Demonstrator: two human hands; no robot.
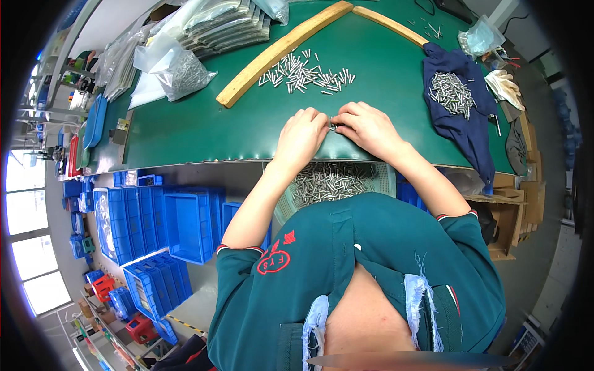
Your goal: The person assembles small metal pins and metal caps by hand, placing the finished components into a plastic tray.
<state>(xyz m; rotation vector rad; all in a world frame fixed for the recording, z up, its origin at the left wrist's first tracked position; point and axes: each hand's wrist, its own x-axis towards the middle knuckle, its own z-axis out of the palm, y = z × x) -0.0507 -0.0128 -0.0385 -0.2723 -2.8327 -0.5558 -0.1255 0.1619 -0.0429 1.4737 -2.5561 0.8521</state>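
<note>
Near the front edge of the green table, my left hand (304, 135) and my right hand (370, 131) almost meet, with fingers bent into pinches. Between the fingertips shows a small metal pin (333, 127), partly hidden by the fingers. Beyond my hands lies a loose spread of similar small silver pins (301, 75). Below the table edge, between my forearms, a pale green basket (387, 184) holds a heap of metal pins (331, 183). To the right, another pile of pins (452, 94) rests on a dark blue cloth (455, 127).
Two wooden strips (281, 54) (390, 25) form an angle behind the loose pins. Plastic bags (179, 73) and stacked wrapped sheets (229, 29) lie at the far left. White gloves (504, 88) lie at the right edge. Blue crates (192, 226) stand on the floor at left.
</note>
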